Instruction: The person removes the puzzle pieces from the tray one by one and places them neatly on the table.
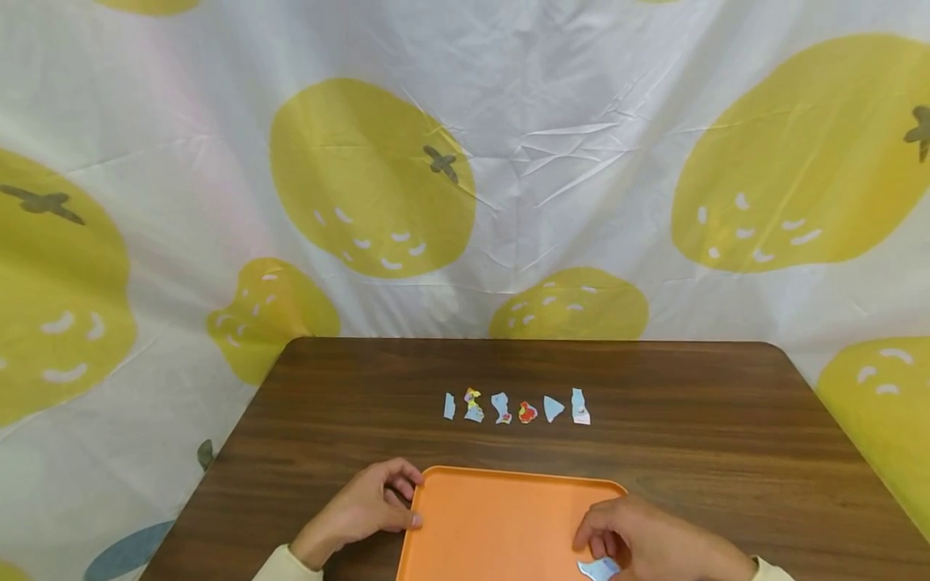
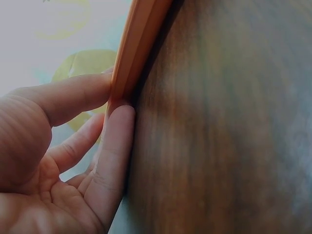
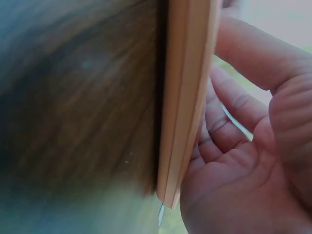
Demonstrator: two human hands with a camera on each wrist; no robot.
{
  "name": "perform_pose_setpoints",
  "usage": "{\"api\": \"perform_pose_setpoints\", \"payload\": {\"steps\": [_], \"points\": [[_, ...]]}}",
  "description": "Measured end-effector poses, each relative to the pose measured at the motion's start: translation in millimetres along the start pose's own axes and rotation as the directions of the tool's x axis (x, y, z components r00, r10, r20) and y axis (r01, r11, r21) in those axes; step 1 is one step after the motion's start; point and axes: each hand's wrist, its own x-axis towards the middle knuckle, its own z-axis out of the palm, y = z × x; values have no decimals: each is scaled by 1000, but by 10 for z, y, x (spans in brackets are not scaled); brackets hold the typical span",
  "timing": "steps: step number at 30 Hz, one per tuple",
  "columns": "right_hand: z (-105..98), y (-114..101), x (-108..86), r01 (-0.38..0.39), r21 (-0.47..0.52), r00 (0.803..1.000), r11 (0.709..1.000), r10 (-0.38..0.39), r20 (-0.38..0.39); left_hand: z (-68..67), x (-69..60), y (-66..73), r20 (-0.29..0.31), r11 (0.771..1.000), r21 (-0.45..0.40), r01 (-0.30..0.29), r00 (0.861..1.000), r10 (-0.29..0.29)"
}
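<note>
An orange tray [image 1: 501, 524] lies on the dark wooden table, its near side cut off by the head view's lower edge. My left hand [image 1: 366, 504] grips the tray's left rim near the far corner. The left wrist view shows the thumb and fingers [image 2: 119, 141] against that rim. Over the tray's right side, my right hand [image 1: 647, 537] has curled fingers around a light blue, irregular puzzle piece [image 1: 599, 570]. The grip on it is partly hidden. The right wrist view has the right hand [image 3: 243, 131] beside the tray's rim [image 3: 183, 107].
Beyond the tray, several irregular pieces stand in a row on the table [image 1: 349, 428]: mostly light blue, including a patterned piece [image 1: 474, 406], a red piece [image 1: 527, 412] and a triangular piece [image 1: 553, 408]. A white curtain [image 1: 545, 202] with yellow fruit prints hangs behind.
</note>
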Motion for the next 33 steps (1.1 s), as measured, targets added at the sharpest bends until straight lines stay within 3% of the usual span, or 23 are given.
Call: {"api": "perform_pose_setpoints", "payload": {"steps": [15, 23, 29, 33], "points": [[7, 21, 61, 36, -95, 999, 995, -37, -6, -2, 5, -1, -10, 1000, 28, -2, 1000, 3], [-5, 35, 139, 55, -12, 998, 998, -55, -8, 1, 14, -5, -8, 1000, 31, 2, 1000, -2], [-30, 52, 192, 43, -36, 996, 998, -45, -83, 1, 13, -12, -4, 1000, 24, 2, 1000, -2], [-45, 99, 227, 4, -1, 990, 1000, -4, -140, -4, 12, -12, -6, 1000, 26, -1, 1000, 1]]}}
